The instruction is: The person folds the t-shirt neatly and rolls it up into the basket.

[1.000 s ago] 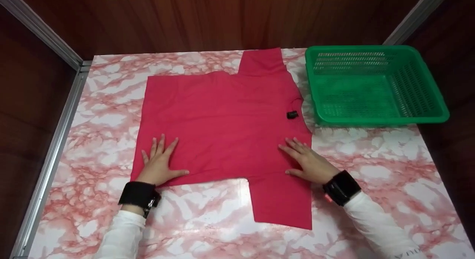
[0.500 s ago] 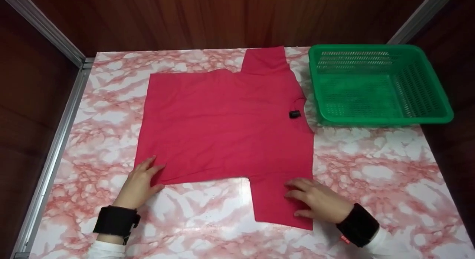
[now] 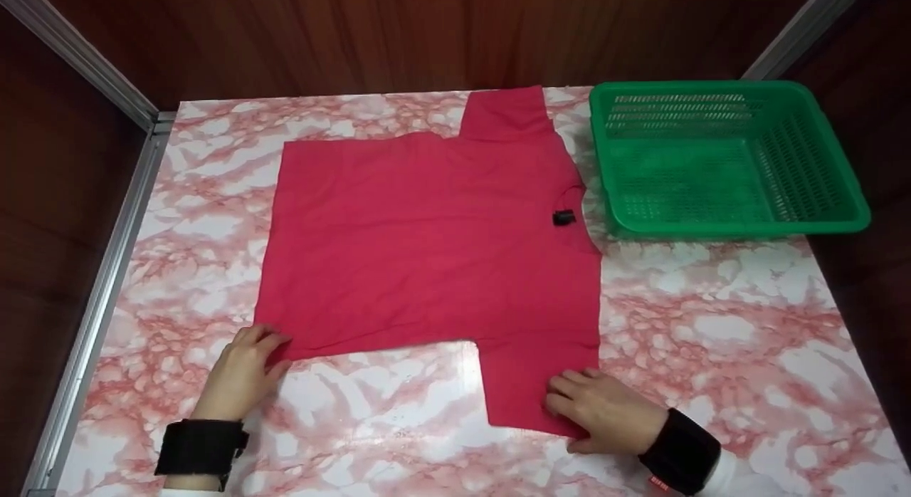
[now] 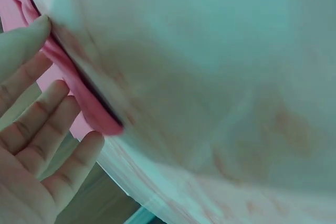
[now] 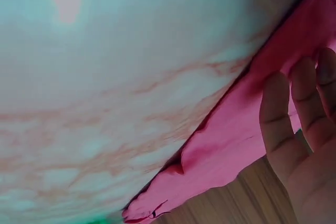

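Note:
A red short-sleeved T-shirt [image 3: 427, 233] lies spread flat, its neck with a black tag [image 3: 564, 217] to the right and its hem to the left. At the near hem corner is my left hand [image 3: 238, 372], fingertips over the cloth. In the left wrist view its fingers are loosely bent and spread beside the shirt's edge [image 4: 94, 111], with the thumb at that edge. My right hand [image 3: 605, 411] lies over the outer corner of the near sleeve [image 3: 523, 383], fingers slightly bent. The right wrist view shows those fingers relaxed against the pink-looking cloth [image 5: 226, 150], not closed round it.
A green plastic basket [image 3: 740, 230] with slotted sides stands at the back right, near the shirt's neck. The table [image 3: 384, 411] has a red and white marbled top. Brown wood-look panels [image 3: 356, 41] rise behind and at both sides.
Both hands have slid toward the near side, off the shirt's body. The left went to the hem corner, the right to the near sleeve's corner. The shirt lies nearly unchanged.

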Demonstrator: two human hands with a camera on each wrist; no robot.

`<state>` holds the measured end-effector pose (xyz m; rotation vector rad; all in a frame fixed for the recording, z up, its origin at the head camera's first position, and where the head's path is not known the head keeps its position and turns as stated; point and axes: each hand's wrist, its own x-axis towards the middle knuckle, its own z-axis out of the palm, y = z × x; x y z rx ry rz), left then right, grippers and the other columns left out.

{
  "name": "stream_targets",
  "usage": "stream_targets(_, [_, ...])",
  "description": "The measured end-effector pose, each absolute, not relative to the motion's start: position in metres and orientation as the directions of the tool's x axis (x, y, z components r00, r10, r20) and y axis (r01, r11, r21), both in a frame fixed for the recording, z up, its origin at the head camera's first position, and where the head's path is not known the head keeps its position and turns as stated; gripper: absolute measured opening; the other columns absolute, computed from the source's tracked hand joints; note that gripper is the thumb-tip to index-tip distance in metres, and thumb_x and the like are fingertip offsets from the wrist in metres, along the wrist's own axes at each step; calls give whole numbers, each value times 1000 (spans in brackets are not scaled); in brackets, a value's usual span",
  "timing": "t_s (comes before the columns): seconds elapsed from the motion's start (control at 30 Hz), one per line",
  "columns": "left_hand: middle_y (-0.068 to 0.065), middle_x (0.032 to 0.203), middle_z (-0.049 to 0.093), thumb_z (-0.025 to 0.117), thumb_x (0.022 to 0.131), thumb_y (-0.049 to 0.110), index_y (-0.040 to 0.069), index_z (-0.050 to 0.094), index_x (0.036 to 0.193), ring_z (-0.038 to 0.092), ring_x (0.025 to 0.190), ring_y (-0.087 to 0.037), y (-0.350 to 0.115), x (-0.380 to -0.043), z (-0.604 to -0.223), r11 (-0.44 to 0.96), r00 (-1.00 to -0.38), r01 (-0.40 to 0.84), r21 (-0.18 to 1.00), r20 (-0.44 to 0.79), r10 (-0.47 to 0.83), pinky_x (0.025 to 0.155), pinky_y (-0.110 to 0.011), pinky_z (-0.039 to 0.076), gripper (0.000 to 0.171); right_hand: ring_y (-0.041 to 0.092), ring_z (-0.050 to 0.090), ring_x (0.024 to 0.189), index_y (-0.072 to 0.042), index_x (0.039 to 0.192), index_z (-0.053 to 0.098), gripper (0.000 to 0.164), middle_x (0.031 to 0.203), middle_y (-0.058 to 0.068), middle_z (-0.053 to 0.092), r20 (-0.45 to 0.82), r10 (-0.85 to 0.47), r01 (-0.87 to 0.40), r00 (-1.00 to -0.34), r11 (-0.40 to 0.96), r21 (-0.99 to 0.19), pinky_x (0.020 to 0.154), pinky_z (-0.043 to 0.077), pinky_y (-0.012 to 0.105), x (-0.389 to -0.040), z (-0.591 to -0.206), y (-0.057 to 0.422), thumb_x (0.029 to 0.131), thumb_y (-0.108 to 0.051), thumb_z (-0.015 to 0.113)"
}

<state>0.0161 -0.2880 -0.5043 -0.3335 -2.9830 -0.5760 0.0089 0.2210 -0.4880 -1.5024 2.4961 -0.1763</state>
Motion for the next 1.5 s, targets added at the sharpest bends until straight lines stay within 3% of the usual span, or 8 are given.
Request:
stream_targets(0.23, [-8,91,55,71,68,9,5,65,93,50,87,-26,-301,18,-506,911,-977,204,357,135,166,71,-42,43,26,16,49,84,-16,91,56,37,91,-3,54,-174,-858,-840,-483,510,-186,68,41,38,5,-486,226,65,-39,71])
stream_targets(0.53, [-9,87,56,66,69,6,5,62,87,49,84,-27,-296,12,-509,926,-967,224,304,186,173,74,-41,41,18,17,51,72,-14,84,54,25,80,-1,54,-34,-868,-865,-495,496,-75,59,42,33,4,-495,220,64,-22,68])
stream_targets(0.83, [-10,82,55,62,68,4,4,58,82,49,82,-29,-295,12,-510,950,-974,190,247,171,150,72,-45,40,15,13,47,68,-14,84,51,20,79,-3,52,52,-861,-861,-506,502,-80,57,44,27,3,-507,217,71,-18,65])
stream_targets(1.27, [-7,72,50,64,63,6,6,51,73,47,75,-29,-298,18,-511,968,-989,125,216,108,104,59,-43,36,17,9,53,67,-15,86,52,12,74,-7,53,133,-898,-907,-420,414,-75,60,44,25,0,-512,216,78,-16,61])
stream_targets(1.5, [-10,77,52,67,62,0,5,51,76,49,78,-31,-301,21,-512,965,-992,95,243,108,70,62,-45,36,21,8,54,70,-15,85,55,18,76,-8,53,164,-907,-912,-388,353,-207,61,45,24,0,-503,215,72,-14,68])
